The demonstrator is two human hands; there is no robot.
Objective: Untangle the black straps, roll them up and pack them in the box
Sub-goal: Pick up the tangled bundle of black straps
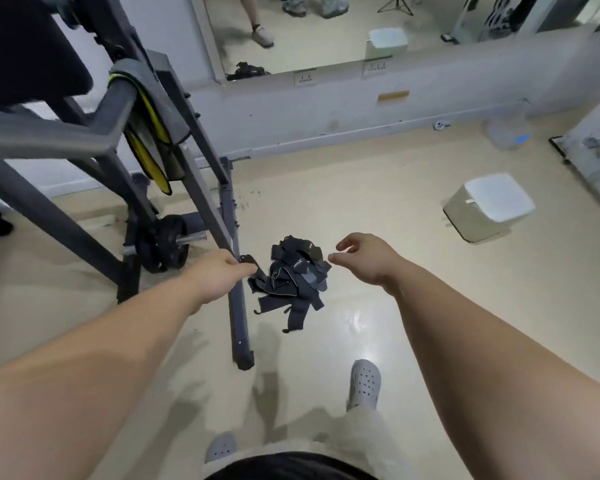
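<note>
**A:** Head view, the only 1 there is. Where do the black straps (291, 275) lie?

**B:** In 1 tangled heap on the floor (395, 306), just beside the dark foot bar (238, 317) of the gym frame (187, 188) and between the 2 hands. The box (489, 206) stands well apart, off to the right and farther away. Its top is white, but I cannot tell whether that is a closed lid.

**A:** And the hands?

**B:** The left hand (222, 271) pinches a loose strap end (248, 259) at the heap's left edge, thumb and fingers closed on it. The right hand (364, 258) hovers at the heap's upper right corner. Its fingers (343, 244) are curled and apart, holding nothing, and the thumb tip is just short of the nearest strap.

**A:** So what does the next move turn on?

**B:** The pinched strap's long axis. It runs from the left hand rightward and down into the pile. I judge that a pull to the left, along that axis and away from the heap, would draw it free. The right hand is nearer the pile's top, so it only needs to drop a little onto the heap to pin the rest.

**A:** Any risk?

**B:** The foot bar lies right at the pinched end, so the strap could catch on it. I cannot tell whether any strap passes under the bar.
</note>
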